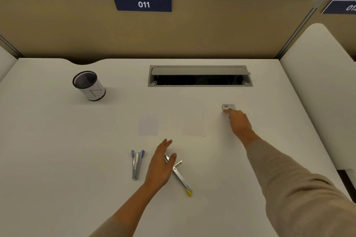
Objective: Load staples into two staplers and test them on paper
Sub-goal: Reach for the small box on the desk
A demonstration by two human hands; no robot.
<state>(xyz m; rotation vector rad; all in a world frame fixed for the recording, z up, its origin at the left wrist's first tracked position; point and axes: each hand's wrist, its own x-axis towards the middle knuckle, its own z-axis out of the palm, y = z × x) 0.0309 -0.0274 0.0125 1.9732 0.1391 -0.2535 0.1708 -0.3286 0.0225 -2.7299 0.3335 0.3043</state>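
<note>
A blue stapler [137,164] lies swung open on the white desk [57,150], left of my left hand [160,165]. That hand is flat with straight fingers over the near end of a yellow stapler [182,178], which also lies opened out. My right hand [239,124] reaches far right, and its fingertips touch a small box of staples [227,106] with a barcode label. Two pale paper slips, one on the left [148,126] and one on the right [193,125], lie flat between the staplers and the box.
A black mesh pen cup [89,85] stands at the back left. An open cable hatch [200,76] is set into the desk at the back centre. A beige partition [173,31] labelled 011 closes the far edge.
</note>
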